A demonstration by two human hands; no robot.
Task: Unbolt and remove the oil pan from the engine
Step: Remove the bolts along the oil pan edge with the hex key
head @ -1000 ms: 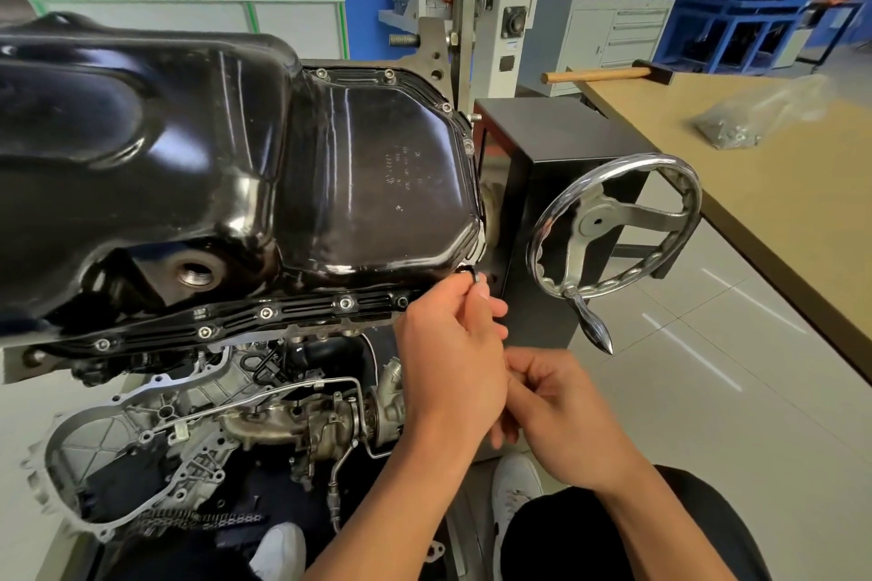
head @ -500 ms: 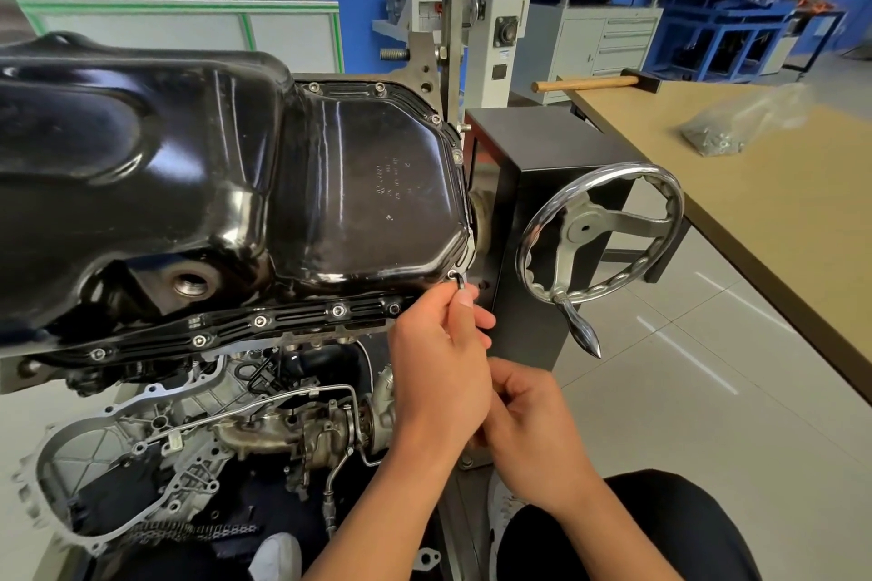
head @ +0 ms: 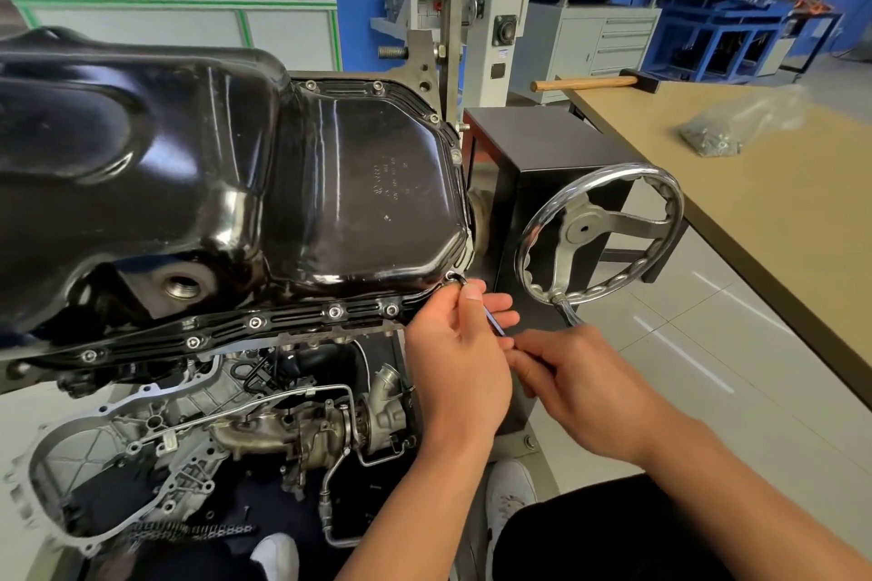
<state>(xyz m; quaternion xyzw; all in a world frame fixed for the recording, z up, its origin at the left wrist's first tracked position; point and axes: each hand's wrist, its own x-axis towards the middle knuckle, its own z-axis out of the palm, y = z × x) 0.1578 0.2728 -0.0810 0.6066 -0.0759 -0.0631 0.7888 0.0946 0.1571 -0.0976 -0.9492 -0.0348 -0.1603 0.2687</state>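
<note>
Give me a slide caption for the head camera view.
Left hand and right hand hold a thin key at a corner of the black oil pan.

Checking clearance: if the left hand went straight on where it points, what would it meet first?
Likely the oil pan, at its corner flange just past the left hand, where the tool it pinches sits; depth unclear.
</note>
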